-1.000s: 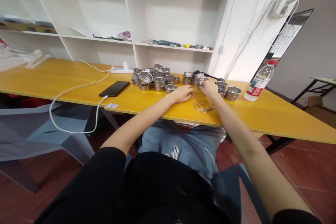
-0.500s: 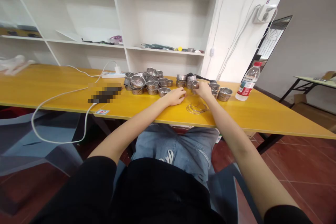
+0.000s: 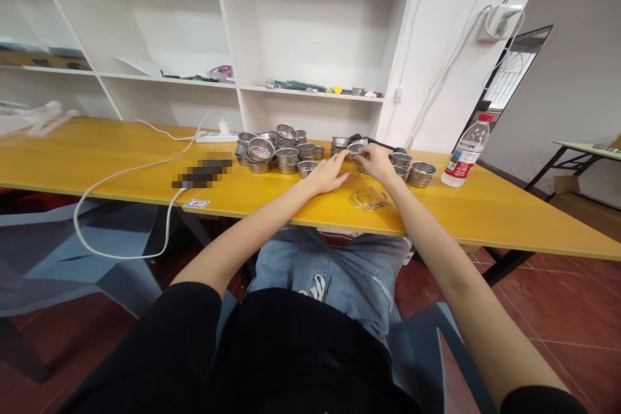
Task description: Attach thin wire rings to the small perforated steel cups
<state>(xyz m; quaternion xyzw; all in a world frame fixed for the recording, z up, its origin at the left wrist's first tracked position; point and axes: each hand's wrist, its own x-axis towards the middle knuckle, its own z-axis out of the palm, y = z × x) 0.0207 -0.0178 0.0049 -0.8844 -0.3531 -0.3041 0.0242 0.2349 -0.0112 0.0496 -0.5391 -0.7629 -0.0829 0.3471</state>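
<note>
Head view: left hand (image 3: pixel 327 174) is resting low over the table (image 3: pixel 485 213), fingers mostly straight, thumb spread well apart, nothing visibly gripped; its tips are meeting a metal cup (image 3: pixel 358 148) or stopping just beside it, can't tell which. Right hand (image 3: pixel 376 162) is bending its fingers nearly closed at that cup's rim; can't tell if it's pinching rim or something thin. Cup is sitting toward the back edge, between the fingertips. Wire rings (image 3: pixel 366 207) are lying nearer the front edge, left of the right forearm. Cup pile (image 3: pixel 287 159) is standing left of the hands, toward the back edge. Two-cup stack (image 3: pixel 422 174) is standing right, bottle (image 3: pixel 460 162) upright beyond it. Power strip (image 3: pixel 213 138) is lying along the back edge, far left.
</note>
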